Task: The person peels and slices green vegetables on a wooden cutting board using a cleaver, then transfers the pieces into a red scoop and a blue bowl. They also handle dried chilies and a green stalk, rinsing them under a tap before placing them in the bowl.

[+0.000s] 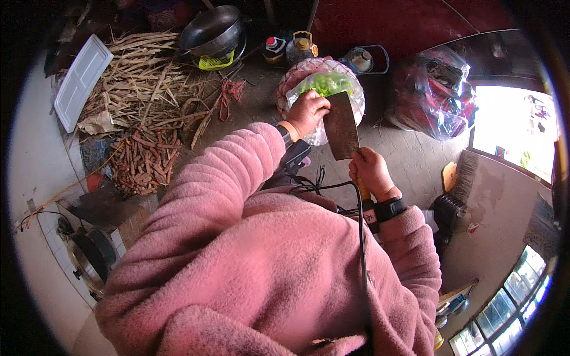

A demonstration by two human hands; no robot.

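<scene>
My right hand [372, 171] grips the cleaver by its yellowish handle [363, 190]. The broad dark blade [342, 129] is held out in front of me, above the floor and over one side of a clear plastic bag [317, 133]. Bright green leafy vegetable pieces [327, 83] lie in the bag's mouth. My left hand [307, 115] has its bent fingertips at the blade's far left corner; whether they pinch the metal or something small is hidden. Beneath the bag is a round bundle with a pink-and-white netted surface [285, 84].
Dry stalks [138, 80] and short reddish-brown sticks [144, 164] are heaped at left, near a metal pot [213, 31]. Bottles [274, 49] and a handled jug [360, 60] stand beyond the bundle. A large filled plastic bag [438, 95] sits right, beside the bright doorway [512, 129]. A black cable [360, 222] crosses my front.
</scene>
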